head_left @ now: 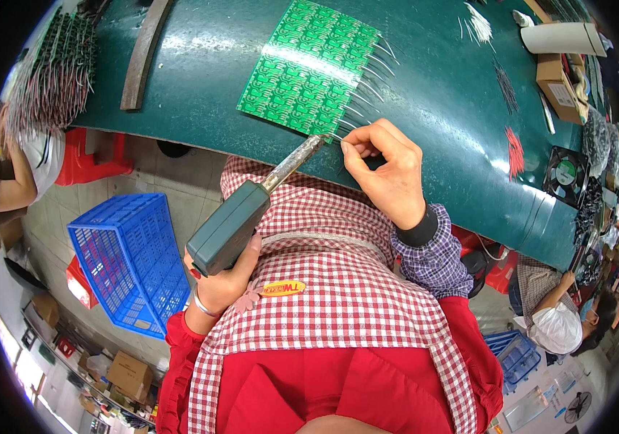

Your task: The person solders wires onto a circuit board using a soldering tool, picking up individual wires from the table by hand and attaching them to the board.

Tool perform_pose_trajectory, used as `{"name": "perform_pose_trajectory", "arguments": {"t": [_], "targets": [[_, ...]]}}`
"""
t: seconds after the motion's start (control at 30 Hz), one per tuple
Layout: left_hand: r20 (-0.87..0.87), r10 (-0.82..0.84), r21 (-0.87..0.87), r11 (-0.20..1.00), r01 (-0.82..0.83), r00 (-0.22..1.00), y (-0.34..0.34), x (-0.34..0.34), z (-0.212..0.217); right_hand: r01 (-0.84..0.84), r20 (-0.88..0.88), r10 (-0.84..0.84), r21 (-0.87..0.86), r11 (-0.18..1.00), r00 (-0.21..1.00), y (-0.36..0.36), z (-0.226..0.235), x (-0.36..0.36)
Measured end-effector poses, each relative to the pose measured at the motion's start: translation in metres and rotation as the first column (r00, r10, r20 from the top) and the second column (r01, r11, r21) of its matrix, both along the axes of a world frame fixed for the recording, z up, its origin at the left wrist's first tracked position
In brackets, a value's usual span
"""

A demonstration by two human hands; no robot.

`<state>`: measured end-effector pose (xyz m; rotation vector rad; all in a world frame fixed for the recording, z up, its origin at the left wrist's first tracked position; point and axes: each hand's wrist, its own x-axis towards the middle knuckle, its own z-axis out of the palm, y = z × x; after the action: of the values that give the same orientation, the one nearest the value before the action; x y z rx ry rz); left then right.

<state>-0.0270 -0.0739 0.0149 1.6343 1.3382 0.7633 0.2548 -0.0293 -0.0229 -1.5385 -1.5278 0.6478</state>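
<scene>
My left hand (224, 288) is wrapped round the handle of a dark green soldering gun (231, 226). Its metal barrel points up and right, and the tip meets the near right corner of a green circuit board panel (302, 79) lying flat on the table. Just right of that tip, thumb and index finger of my right hand (389, 168) pinch a thin white wire (337, 137) at the board's edge. Several more white wires (373, 88) stick out along the panel's right side. Whether the tip touches the wire's end is too small to tell.
A metal bar (144, 58) and a heap of wired boards (52, 83) lie left on the table (201, 58). Red wires (515, 153), black wires (505, 88), a fan (565, 173) and a cardboard box (561, 90) are right. A blue crate (128, 253) stands below; people sit at both sides.
</scene>
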Motion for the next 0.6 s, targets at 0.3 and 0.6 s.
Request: {"name": "perform_pose_trajectory", "arguments": {"t": [0.3, 0.6], "targets": [[0.064, 0.123, -0.09, 0.989, -0.117, 0.99, -0.0088, -0.0023, -0.0031, 0.0, 0.0, 0.0, 0.005, 1.0, 1.0, 0.0002, -0.0003, 0.0004], [0.039, 0.005, 0.022, 1.0, -0.006, 0.999, -0.0064, -0.0057, -0.0047, 0.004, 0.005, -0.004, 0.002, 1.0, 1.0, 0.0005, -0.0004, 0.0002]]}}
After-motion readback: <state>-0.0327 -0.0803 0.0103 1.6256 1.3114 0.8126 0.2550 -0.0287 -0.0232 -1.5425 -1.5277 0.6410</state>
